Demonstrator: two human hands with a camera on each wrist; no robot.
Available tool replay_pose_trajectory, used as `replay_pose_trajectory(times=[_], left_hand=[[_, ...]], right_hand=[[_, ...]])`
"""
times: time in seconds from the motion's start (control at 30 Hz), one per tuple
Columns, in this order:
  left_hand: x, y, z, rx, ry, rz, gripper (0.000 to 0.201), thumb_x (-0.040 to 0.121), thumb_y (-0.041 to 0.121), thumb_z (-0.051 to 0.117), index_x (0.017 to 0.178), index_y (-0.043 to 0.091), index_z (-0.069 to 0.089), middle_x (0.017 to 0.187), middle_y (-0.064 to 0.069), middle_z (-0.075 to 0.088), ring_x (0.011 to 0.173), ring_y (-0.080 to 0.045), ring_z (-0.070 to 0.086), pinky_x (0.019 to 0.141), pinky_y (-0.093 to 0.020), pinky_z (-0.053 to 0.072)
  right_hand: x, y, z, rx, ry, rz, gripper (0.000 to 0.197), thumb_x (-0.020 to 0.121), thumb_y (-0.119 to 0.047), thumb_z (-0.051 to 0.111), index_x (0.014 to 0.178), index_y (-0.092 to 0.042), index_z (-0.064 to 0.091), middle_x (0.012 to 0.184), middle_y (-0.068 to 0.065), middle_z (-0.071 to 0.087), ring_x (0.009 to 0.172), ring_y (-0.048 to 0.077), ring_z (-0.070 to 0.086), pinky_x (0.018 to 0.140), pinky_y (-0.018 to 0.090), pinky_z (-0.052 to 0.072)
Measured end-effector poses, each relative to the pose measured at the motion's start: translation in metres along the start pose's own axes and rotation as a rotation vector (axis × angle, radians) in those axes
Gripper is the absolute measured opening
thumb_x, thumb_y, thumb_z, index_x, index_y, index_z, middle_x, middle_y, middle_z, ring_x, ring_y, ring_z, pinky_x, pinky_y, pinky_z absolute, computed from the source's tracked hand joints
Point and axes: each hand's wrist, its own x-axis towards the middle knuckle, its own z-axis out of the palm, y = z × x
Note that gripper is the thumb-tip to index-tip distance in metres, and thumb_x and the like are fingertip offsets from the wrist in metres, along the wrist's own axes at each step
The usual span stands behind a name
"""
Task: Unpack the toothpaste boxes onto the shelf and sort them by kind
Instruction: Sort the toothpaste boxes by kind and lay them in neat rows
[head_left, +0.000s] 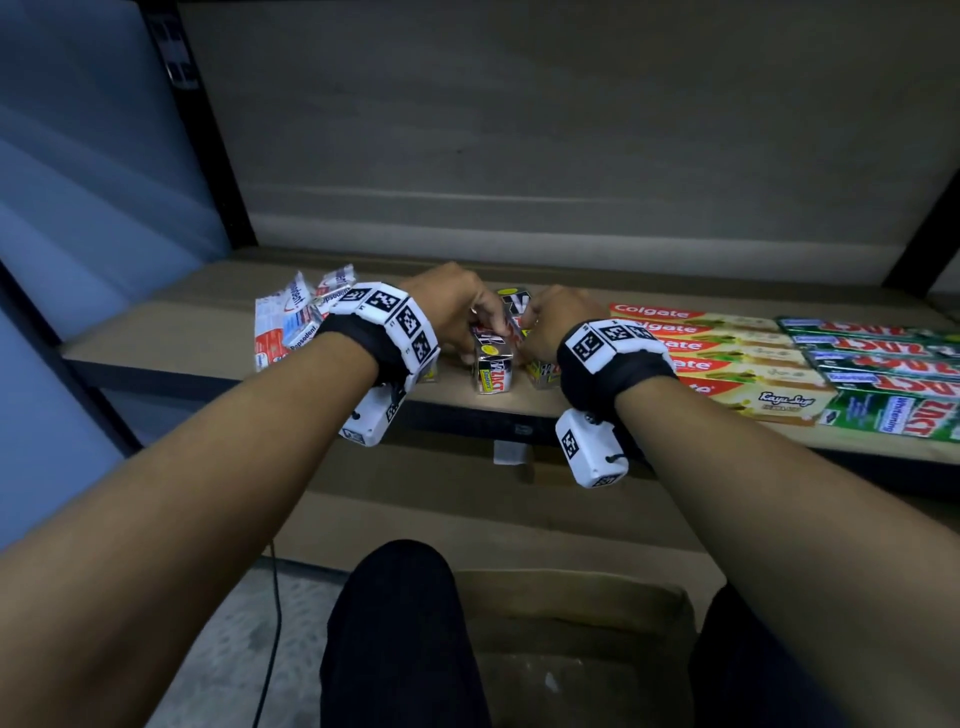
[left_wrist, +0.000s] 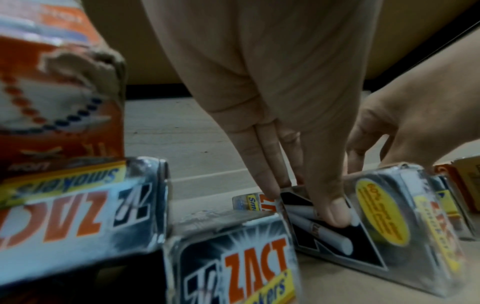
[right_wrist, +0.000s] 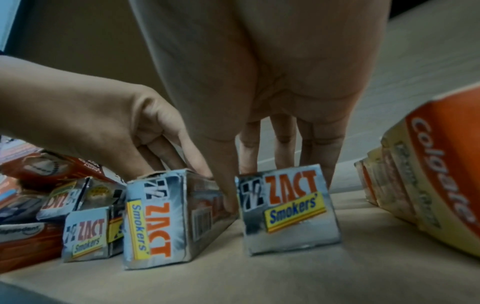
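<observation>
Several silver Zact Smokers boxes lie end-on at the front of the shelf (head_left: 156, 332). My left hand (head_left: 462, 312) pinches the tilted middle box (head_left: 493, 369) from above, with the thumb (left_wrist: 335, 214) on its printed face and the fingers (left_wrist: 270, 185) on the far side. My right hand (head_left: 545, 322) straddles the box beside it (right_wrist: 285, 205): its thumb (right_wrist: 231, 203) reaches down between the two boxes and its fingers (right_wrist: 330, 164) come down behind the right edge. Two more silver boxes (right_wrist: 85, 232) sit to the left, one propped on the other.
Red-and-white Pepsodent boxes (head_left: 291, 327) are heaped at the left. Neat rows of Colgate boxes (head_left: 727, 353) and green Zact boxes (head_left: 883, 374) lie to the right. A black shelf post (head_left: 208, 130) stands back left. A brown carton (head_left: 571, 623) sits on the floor between my knees.
</observation>
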Motion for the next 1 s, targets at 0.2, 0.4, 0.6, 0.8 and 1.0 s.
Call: replay_pose_trajectory(times=[0.2, 0.4, 0.6, 0.8, 1.0], left_hand=[[-0.013, -0.006, 0.008, -0.049, 0.095, 0.037, 0.046, 0.063, 0.011, 0.086, 0.103, 0.032, 0.076, 0.098, 0.011, 0.075, 0.086, -0.001, 0.067, 0.083, -0.02, 0.052], [-0.013, -0.001, 0.006, 0.022, 0.099, 0.022, 0.049, 0.064, 0.012, 0.087, 0.109, 0.026, 0.076, 0.106, 0.007, 0.074, 0.087, 0.0, 0.06, 0.077, -0.011, 0.038], [-0.013, -0.002, 0.006, 0.024, 0.085, 0.023, 0.049, 0.063, 0.015, 0.088, 0.109, 0.025, 0.076, 0.105, 0.006, 0.074, 0.095, -0.011, 0.067, 0.084, -0.021, 0.049], [-0.011, -0.004, 0.005, 0.027, 0.053, 0.013, 0.049, 0.064, 0.019, 0.089, 0.11, 0.028, 0.074, 0.108, 0.008, 0.073, 0.098, -0.009, 0.066, 0.086, -0.021, 0.049], [-0.012, -0.006, 0.005, 0.045, 0.064, 0.02, 0.047, 0.067, 0.019, 0.087, 0.111, 0.028, 0.074, 0.11, 0.009, 0.073, 0.102, -0.008, 0.065, 0.082, -0.013, 0.038]], right_hand=[[0.006, 0.002, -0.02, 0.131, -0.107, 0.137, 0.038, 0.062, -0.04, 0.07, 0.094, -0.021, 0.077, 0.101, 0.001, 0.076, 0.092, 0.026, 0.071, 0.089, 0.037, 0.057], [0.022, 0.021, -0.024, 0.26, -0.31, 0.136, 0.048, 0.052, -0.028, 0.076, 0.093, -0.005, 0.072, 0.075, 0.009, 0.072, 0.065, 0.019, 0.059, 0.077, 0.043, 0.058], [0.012, 0.007, -0.023, 0.146, -0.232, 0.107, 0.045, 0.062, -0.049, 0.076, 0.083, -0.009, 0.073, 0.078, 0.009, 0.074, 0.079, 0.03, 0.073, 0.075, 0.045, 0.062], [0.01, -0.01, -0.031, -0.033, -0.236, 0.074, 0.048, 0.06, -0.054, 0.083, 0.072, -0.011, 0.065, 0.07, 0.002, 0.067, 0.068, 0.021, 0.065, 0.07, 0.033, 0.056], [0.036, -0.006, -0.029, -0.153, -0.22, 0.07, 0.054, 0.039, -0.048, 0.077, 0.078, -0.01, 0.072, 0.07, 0.002, 0.073, 0.066, 0.024, 0.071, 0.073, 0.039, 0.061]])
